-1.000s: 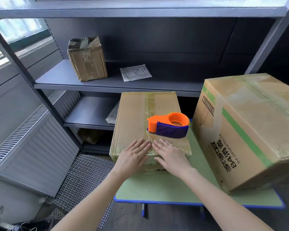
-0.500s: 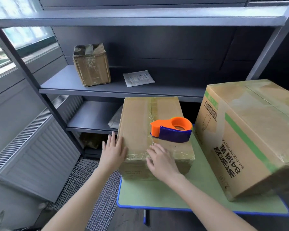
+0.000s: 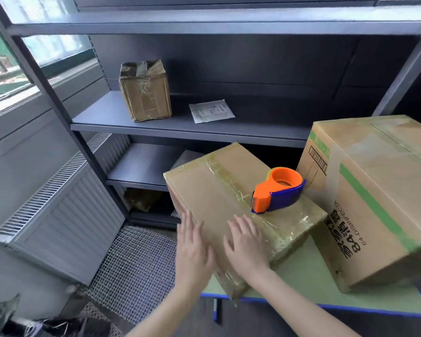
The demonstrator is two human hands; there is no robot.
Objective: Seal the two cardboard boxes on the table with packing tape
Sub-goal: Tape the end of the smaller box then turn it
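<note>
Before you: tape dispenser (image 3: 277, 190) on smaller box (image 3: 219, 203), bigger box (image 3: 379, 203) just R of it, both on counter (image 3: 309, 276); behind, shelf (image 3: 102, 116) w/ 3rd box (image 3: 145, 92) L of paper sheet (image 3: 212, 111).

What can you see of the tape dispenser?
The tape dispenser is orange plastic with a blue side guard and a round open hub. It lies atop the smaller box, on its taped seam, cutter end toward the person. Its rear nears the large box; contact unclear. Neither hand touches it; the right hand lies nearest.
</note>
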